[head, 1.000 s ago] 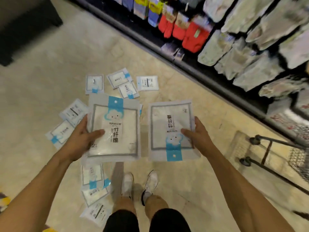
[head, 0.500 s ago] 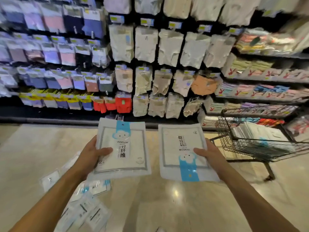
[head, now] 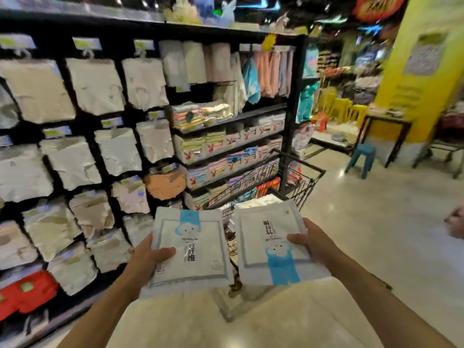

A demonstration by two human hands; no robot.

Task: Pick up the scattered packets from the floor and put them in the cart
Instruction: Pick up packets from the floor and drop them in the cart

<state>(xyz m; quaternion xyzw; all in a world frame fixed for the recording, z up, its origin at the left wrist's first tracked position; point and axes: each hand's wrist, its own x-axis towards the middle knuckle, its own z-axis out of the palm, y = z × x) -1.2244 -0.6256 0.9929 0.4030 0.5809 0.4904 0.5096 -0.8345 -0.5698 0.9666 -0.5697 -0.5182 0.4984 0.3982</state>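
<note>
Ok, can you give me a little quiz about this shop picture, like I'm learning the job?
1. True or false: the left hand grips the left packet.
2. Where is the cart? A) ahead, beside the shelves; B) behind the person; C) lying tipped on its side.
3. Fill in: the right packet, held in the right hand, has its blue tab pointing ___ the person.

Key: 1 true; 2 A; 3 toward.
</note>
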